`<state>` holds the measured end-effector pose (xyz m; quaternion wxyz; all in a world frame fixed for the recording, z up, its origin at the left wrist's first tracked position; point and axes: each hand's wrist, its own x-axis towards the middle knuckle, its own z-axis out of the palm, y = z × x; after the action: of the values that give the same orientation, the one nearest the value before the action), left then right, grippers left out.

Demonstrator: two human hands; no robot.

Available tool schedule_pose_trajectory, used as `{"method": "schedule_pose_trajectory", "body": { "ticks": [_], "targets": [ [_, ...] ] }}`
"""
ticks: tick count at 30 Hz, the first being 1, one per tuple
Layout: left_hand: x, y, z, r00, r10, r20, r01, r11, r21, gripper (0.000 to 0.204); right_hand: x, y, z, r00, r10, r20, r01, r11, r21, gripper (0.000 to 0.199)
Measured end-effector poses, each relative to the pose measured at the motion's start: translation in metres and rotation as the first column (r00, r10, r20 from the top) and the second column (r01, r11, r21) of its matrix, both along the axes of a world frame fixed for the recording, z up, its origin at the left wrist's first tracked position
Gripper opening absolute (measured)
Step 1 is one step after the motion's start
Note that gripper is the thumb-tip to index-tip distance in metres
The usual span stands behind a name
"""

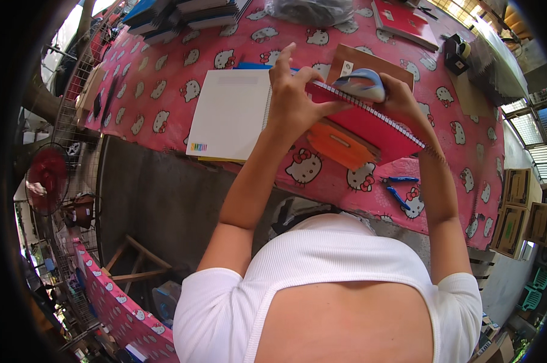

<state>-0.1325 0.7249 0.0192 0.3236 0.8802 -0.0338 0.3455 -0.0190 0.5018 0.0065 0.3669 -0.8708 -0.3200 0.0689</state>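
A red notebook point(361, 127) is raised at a slant over the table, with a row of white binding loops along its upper edge and loose coil at its right end. My left hand point(291, 94) pinches its left end between thumb and fingers, one finger sticking up. My right hand point(400, 100) is curled round a rounded white-and-blue object point(363, 85) at the notebook's far side; its exact kind I cannot make out. Under the notebook shows an orange piece point(340, 145) with a slot. Blue-handled pliers point(399, 189) lie apart near the front edge.
A white-covered spiral notebook point(228, 115) lies left of my hands. Behind is a brown panel point(375, 63). Stacks of blue books point(182, 15), a grey plastic bag point(313, 11) and another red notebook point(405, 23) stand at the far side. Cardboard boxes point(518, 206) are stacked right.
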Motion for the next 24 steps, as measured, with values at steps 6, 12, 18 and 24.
{"method": "schedule_pose_trajectory", "body": {
  "ticks": [6,12,18,24],
  "targets": [
    [0.002,0.019,-0.013,0.996,0.01,-0.087,-0.035,0.956,-0.292,0.074,0.008,0.023,0.011,0.988,0.069,-0.138,-0.041,0.98,0.195,0.053],
    [-0.004,0.028,-0.015,0.99,-0.127,-0.063,0.047,0.713,-0.699,0.063,0.005,0.054,0.033,0.921,0.243,-0.305,-0.201,0.966,0.161,0.06],
    [-0.006,0.039,-0.021,0.976,-0.201,-0.088,0.041,0.562,-0.826,0.042,0.024,0.063,0.005,0.896,0.313,-0.315,-0.155,0.885,0.439,0.059],
    [-0.005,0.05,-0.02,0.936,-0.351,-0.04,0.132,0.453,-0.881,0.028,0.023,-0.063,-0.051,0.698,-0.614,0.368,0.699,0.696,-0.166,0.041]
  ]
}}
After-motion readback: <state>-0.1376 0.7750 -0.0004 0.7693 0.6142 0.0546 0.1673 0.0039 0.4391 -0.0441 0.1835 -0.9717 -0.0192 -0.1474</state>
